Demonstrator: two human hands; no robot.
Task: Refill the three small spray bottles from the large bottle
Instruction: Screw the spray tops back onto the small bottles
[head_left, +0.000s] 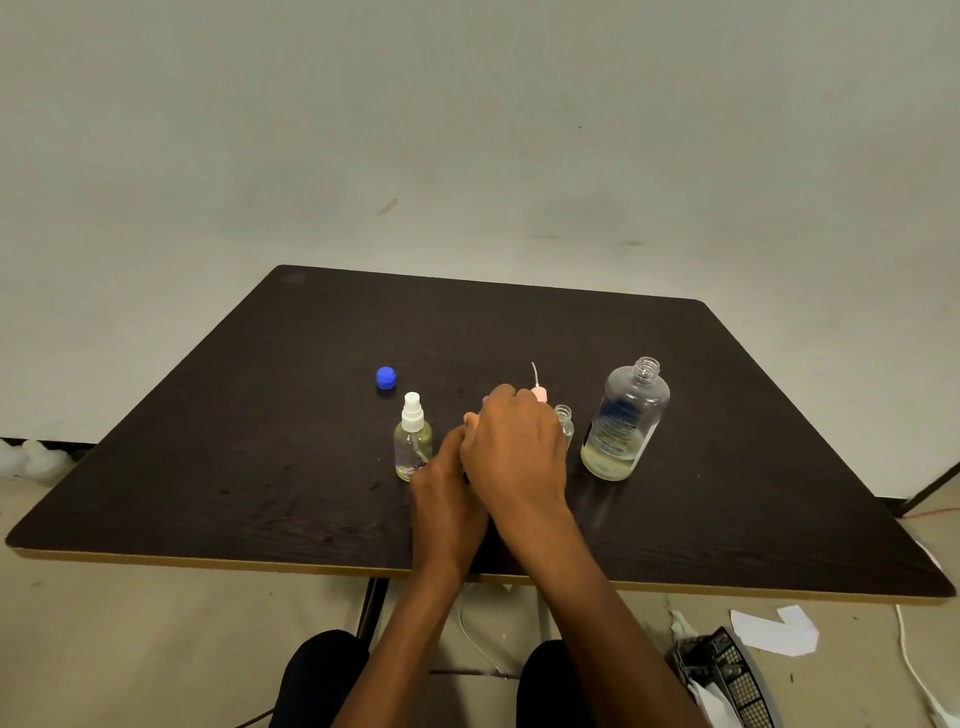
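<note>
The large clear bottle (626, 421) stands uncapped at the right of the dark table (260, 467), with a little pale liquid at its bottom. Its blue cap (385, 378) lies at the back left. A small spray bottle with a white sprayer (413, 441) stands left of my hands. An open small bottle (564, 423) stands just right of them, and its pink sprayer with dip tube (539, 391) rests behind. My left hand (447, 493) grips a third small bottle, which is almost hidden. My right hand (514, 447) curls over its top, where a bit of purple sprayer (485, 400) shows.
A wall rises close behind the table. On the floor at the lower right lie a black mesh basket (727, 670), white paper (774, 629) and a white cable (914, 670). My knees are under the table's front edge.
</note>
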